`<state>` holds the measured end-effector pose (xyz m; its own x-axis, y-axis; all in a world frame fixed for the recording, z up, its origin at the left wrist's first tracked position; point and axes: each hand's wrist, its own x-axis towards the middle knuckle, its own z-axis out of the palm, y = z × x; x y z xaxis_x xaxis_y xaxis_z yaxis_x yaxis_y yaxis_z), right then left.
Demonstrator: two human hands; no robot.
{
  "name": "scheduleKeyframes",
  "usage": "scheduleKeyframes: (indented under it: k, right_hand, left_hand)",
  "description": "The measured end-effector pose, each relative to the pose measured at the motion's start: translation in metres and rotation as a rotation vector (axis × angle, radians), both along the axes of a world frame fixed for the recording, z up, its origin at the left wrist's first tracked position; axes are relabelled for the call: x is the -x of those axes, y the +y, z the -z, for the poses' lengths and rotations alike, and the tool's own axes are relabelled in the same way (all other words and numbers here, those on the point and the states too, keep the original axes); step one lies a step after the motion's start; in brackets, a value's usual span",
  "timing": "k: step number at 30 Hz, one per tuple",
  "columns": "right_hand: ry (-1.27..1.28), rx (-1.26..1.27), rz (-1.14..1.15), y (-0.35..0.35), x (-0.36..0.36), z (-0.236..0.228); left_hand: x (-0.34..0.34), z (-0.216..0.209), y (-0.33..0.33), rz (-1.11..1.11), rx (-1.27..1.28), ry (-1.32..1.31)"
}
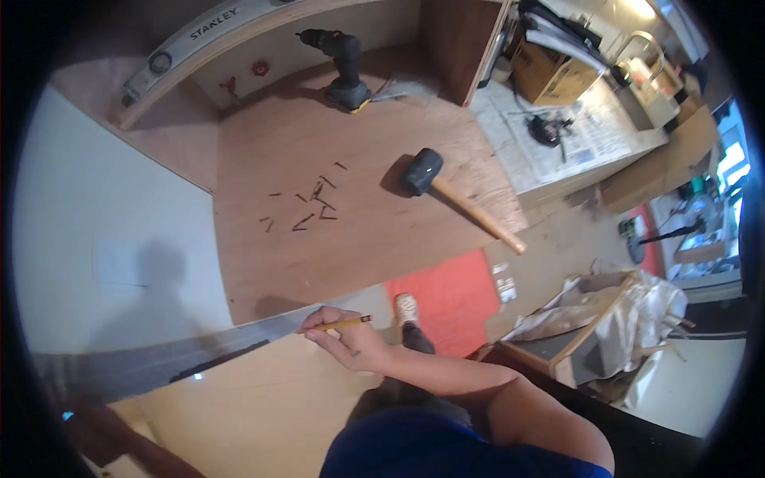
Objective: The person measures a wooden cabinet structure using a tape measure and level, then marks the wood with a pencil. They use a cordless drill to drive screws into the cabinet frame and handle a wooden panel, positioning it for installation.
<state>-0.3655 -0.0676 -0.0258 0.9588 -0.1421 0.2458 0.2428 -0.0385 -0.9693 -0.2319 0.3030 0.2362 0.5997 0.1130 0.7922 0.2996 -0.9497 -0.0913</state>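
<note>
My right hand [344,342] is closed around a yellow pencil [347,323]. The pencil's tip points left, at the edge where a long grey strip [263,328] meets a smooth beige surface [255,398]. In shadow at the lower left, my left hand [96,434] is near the far-left end of that strip. Its fingers are too dark to make out. Beyond the strip, a plywood panel [271,267] carries several scattered screws [319,191]. A rubber mallet [462,199] with a black head and wooden handle lies to their right.
A cordless drill [344,72] stands at the back of the plywood. Along a wooden ledge rests a long spirit level [199,40]. A cardboard box [550,72] sits on a paper-covered counter [574,143]. At right, a wooden frame [590,334] with plastic sheeting lies beyond a red mat [454,307].
</note>
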Motion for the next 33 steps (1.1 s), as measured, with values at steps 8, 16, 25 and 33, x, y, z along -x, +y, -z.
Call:
scheduleKeyframes:
  k: [8,16,25,33]
  right_hand:
    - [0.266,0.728,-0.245,-0.131,0.056,-0.060]
    - [0.312,0.863,-0.147,-0.305,0.027,-0.083]
    - [0.345,0.636,0.670,-0.544,-0.023,0.055]
    - [0.257,0.812,0.704,-0.551,-0.040,0.088]
  left_hand:
    - [0.115,0.184,-0.317,1.429,1.028,1.223]
    - [0.076,0.218,-0.490,1.695,1.242,1.075]
    - [-0.103,0.182,-0.675,1.645,1.962,0.858]
    - [-0.180,0.172,-0.802,1.863,2.554,0.590]
